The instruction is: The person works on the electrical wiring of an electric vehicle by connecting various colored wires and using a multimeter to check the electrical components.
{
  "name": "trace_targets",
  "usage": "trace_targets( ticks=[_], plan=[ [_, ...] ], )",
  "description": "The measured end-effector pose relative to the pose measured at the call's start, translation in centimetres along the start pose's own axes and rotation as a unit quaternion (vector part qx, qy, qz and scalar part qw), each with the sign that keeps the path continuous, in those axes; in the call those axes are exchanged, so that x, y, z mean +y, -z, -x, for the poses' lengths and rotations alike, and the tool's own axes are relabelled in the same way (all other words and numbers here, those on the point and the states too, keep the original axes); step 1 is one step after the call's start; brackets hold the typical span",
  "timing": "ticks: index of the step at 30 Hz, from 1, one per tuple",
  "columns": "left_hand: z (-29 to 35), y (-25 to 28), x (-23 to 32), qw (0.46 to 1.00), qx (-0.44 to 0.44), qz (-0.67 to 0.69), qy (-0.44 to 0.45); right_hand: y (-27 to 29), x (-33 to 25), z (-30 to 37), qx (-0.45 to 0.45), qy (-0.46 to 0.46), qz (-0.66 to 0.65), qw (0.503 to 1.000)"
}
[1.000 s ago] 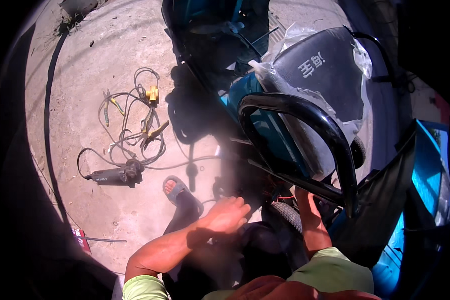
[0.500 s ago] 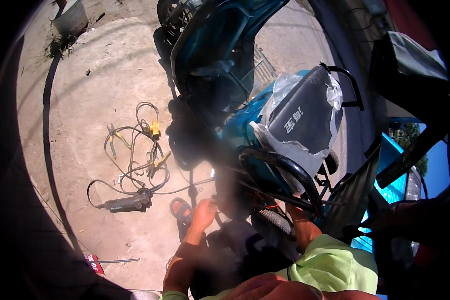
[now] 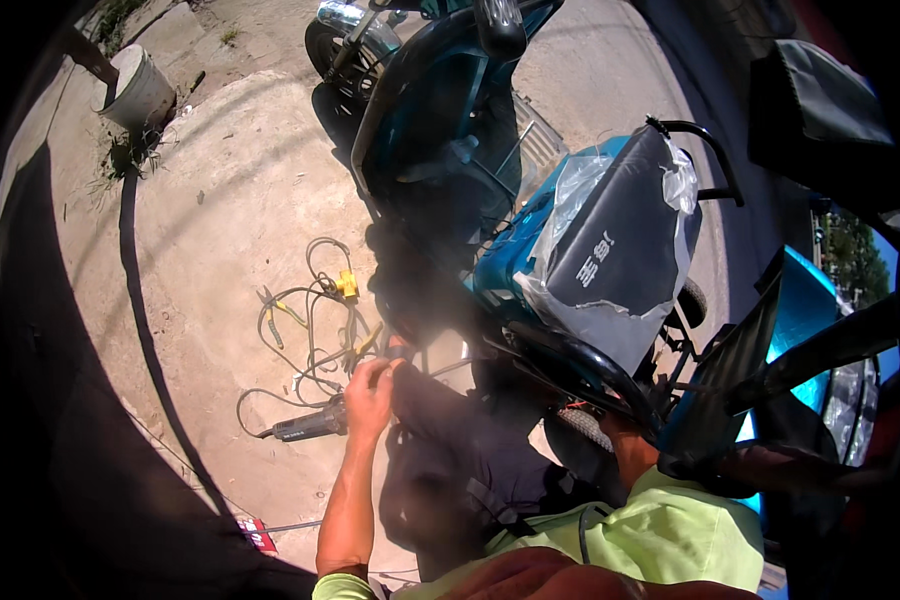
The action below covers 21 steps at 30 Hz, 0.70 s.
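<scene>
My left hand [image 3: 370, 395] is low above the concrete, its fingers curled together beside my dark trouser leg. Whatever they hold, if anything, is too small or hidden to make out. Just left of it lies a dark angle grinder [image 3: 312, 424] with its cord. My right forearm reaches in beside the rear tyre [image 3: 582, 428] of a teal three-wheeled vehicle [image 3: 505, 262]. The right hand [image 3: 625, 438] is mostly hidden behind the black tubular rail [image 3: 595, 362], so its fingers do not show. A dark seat [image 3: 620, 240] with torn plastic wrap sits above.
Yellow-handled pliers [image 3: 282, 312] lie among loops of cable with a yellow connector [image 3: 347, 284]. A white bucket [image 3: 140, 90] stands at the far left. At the lower left are a red packet [image 3: 257, 536] and a thin rod. Teal body panels [image 3: 802, 310] rise on the right.
The view has shifted, so the ground and vehicle sit further right and lower. My left hand has moved up and left, nearer the grinder. My right arm stays by the wheel.
</scene>
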<state>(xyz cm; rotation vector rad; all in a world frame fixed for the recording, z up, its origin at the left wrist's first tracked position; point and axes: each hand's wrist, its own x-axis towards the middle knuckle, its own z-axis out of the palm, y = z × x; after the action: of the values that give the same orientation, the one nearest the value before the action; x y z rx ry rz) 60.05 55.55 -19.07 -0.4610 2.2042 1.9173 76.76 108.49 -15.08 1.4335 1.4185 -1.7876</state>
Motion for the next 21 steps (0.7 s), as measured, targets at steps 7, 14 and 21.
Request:
trace_targets(
  ticks=[7, 14, 21],
  plan=[
    [-11.8, -0.5, 18.5, 0.977, 0.011, 0.044, -0.207, 2.2, 5.5, 1.5, -0.111, -0.101, -0.136, 0.979],
    [-17.3, -1.1, 32.7, 0.882, 0.008, 0.057, -0.468, -7.2, 2.3, 9.4, 0.069, -0.06, 0.131, 0.987],
    [-22.5, -2.1, 42.8, 0.756, 0.022, -0.132, -0.641, -5.3, 1.9, 12.2, 0.076, -0.034, 0.203, 0.976]
  ],
)
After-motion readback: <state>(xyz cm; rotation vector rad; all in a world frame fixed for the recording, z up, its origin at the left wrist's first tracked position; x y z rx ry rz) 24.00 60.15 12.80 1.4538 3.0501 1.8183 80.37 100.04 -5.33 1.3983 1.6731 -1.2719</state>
